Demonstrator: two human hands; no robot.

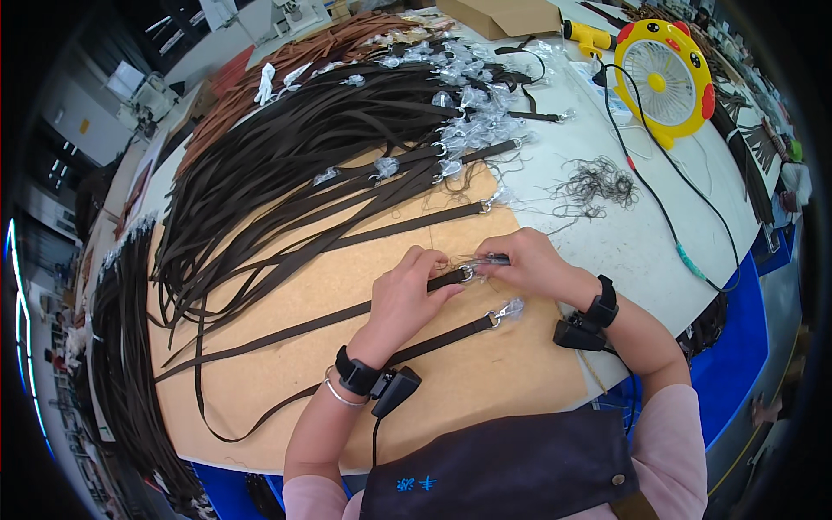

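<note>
My left hand [406,295] pinches a dark brown strap [312,324] near its right end, thumb below and fingers above. At that end is a metal ring [468,273]. My right hand [533,267] is closed on a small dark tool [497,259] with thin metal points, held right beside the ring; its exact kind is partly hidden by the fingers. Loose threads show around the fingertips. Nearer me, a second strap [446,341] lies under my left wrist, its clasp [508,310] wrapped in clear plastic. Another strap [407,227] lies just beyond my hands.
Tan board [520,373] covers the white table [702,195]. Beyond lies a big pile of dark straps [286,139] with plastic-wrapped ends. A tangle of threads [598,184], a yellow fan [659,78] and its black cable [663,204] are at the right. Cardboard box [503,17] stands behind.
</note>
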